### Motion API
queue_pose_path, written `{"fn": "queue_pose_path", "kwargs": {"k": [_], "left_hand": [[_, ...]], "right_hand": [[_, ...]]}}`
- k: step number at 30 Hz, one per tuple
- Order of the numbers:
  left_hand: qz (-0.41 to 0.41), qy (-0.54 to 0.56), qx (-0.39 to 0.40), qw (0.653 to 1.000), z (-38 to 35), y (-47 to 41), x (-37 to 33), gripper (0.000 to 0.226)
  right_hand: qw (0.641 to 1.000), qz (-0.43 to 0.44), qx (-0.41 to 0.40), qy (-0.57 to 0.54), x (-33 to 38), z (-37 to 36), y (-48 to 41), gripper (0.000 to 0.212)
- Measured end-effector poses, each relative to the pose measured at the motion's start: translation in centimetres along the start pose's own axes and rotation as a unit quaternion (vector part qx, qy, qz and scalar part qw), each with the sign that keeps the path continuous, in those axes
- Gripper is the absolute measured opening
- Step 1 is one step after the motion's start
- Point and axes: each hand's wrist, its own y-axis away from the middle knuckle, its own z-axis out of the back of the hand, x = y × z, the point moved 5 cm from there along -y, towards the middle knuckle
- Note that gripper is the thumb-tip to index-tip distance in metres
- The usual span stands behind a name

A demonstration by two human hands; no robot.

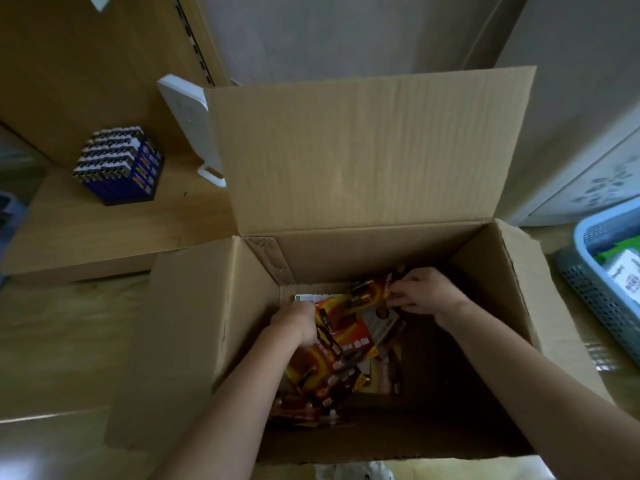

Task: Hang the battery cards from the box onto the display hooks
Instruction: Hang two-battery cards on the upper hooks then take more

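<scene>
An open cardboard box (367, 258) stands on the floor below me, its flaps folded out. Several red, orange and brown battery cards (341, 355) lie piled in its left half. My left hand (298, 322) is down inside the box, its fingers closed on the top edge of the pile. My right hand (420, 291) reaches in from the right and pinches one battery card (372, 289) at the far side, lifted a little off the pile. No display hooks are in view.
A low wooden shelf (114, 230) at the left carries a blue display block of lighters (119, 164) and a white device (188, 123). A slotted upright (194, 39) runs up the wooden panel behind. Blue and grey plastic baskets (602, 278) sit at the right.
</scene>
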Motion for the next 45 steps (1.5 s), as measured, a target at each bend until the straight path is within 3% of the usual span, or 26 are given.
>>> {"fn": "queue_pose_path", "kwargs": {"k": [3,6,11,17,20,25,28,33,36,41,45], "left_hand": [[-0.001,0.003,-0.014,1.0,0.1,-0.2,0.0,0.055],[0.004,-0.002,-0.032,0.999,0.6,0.1,0.3,0.039],[-0.016,0.034,-0.06,0.997,2.6,1.0,0.4,0.03],[-0.09,0.221,-0.112,0.965,7.3,5.0,0.6,0.023],[-0.093,0.362,-0.128,0.919,9.2,9.3,0.6,0.019],[-0.06,0.508,-0.159,0.844,14.7,18.6,0.8,0.018],[-0.075,0.522,-0.186,0.829,19.9,25.1,0.8,0.007],[-0.086,0.536,-0.223,0.81,28.1,35.5,1.8,0.015],[-0.089,0.573,-0.248,0.776,32.6,41.5,3.1,0.01],[-0.095,0.605,-0.309,0.727,38.9,49.7,7.0,0.008],[-0.102,0.604,-0.347,0.711,43.3,53.9,11.3,0.008]], "right_hand": [[0.991,0.055,-0.022,0.124,1.1,1.8,1.9,0.01],[0.95,0.117,-0.052,0.284,2.2,2.7,3.6,0.013],[0.912,0.199,-0.086,0.347,3.1,3.2,5.0,0.011],[0.905,0.264,-0.093,0.321,5.7,4.4,7.8,0.005],[0.907,0.287,-0.111,0.286,8.7,5.3,11.6,0.008],[0.921,0.315,-0.114,0.2,15.9,7.4,20.0,0.005],[0.927,0.325,-0.107,0.151,20.9,8.8,25.5,0.002],[0.928,0.357,-0.088,0.065,30.1,10.3,34.2,0.008],[0.924,0.377,-0.064,0.026,35.4,10.4,38.9,0.013],[0.91,0.413,-0.024,-0.007,43.8,8.4,45.6,0.007],[0.902,0.431,0.003,-0.02,49.3,4.6,49.1,0.006]]}}
